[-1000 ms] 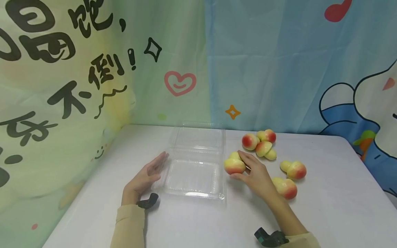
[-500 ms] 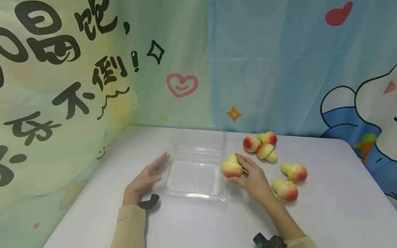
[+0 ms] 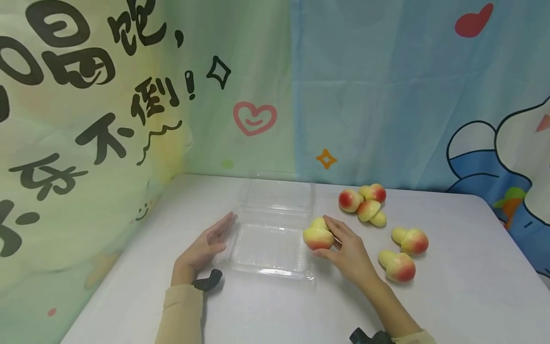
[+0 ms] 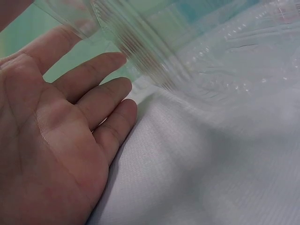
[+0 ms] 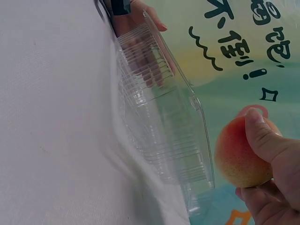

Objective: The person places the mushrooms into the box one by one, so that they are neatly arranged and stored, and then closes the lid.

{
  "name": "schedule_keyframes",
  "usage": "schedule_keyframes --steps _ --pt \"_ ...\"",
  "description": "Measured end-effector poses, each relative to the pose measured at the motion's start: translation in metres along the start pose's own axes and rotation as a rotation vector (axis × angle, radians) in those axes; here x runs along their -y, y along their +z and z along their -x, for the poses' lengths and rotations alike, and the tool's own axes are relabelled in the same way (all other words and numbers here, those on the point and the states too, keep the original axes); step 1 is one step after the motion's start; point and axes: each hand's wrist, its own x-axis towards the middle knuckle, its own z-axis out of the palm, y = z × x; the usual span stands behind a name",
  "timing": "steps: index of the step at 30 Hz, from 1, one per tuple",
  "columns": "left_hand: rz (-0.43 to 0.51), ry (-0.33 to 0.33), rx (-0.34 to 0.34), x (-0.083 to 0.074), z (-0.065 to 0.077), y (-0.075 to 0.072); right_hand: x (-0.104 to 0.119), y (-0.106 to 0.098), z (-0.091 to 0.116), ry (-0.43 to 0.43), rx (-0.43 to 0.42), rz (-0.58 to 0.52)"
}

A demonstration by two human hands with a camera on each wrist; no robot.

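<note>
Above a white table [image 3: 275,310], the right hand [image 3: 349,249] pinches a yellow, red-blushed mushroom shape [image 3: 318,237], left hand [image 3: 202,247] uncurled.

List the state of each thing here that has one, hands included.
Clear plastic hinged container, open, lid laid back
Held mushroom-shaped piece, raised above the table
Three-piece mushroom-shaped cluster, resting on the table
Farther right-hand piece, lying unheld
Nearer right-hand piece, lying unheld
Left hand, fingers relaxed beside the container
Right hand, gripping one piece
</note>
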Motion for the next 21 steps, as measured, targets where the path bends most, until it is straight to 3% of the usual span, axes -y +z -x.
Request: schedule_keyframes --steps 21 --pt "0.018 0.003 -0.007 -0.002 0.0 0.002 0.003 0.012 -0.009 -0.064 0.022 -0.052"
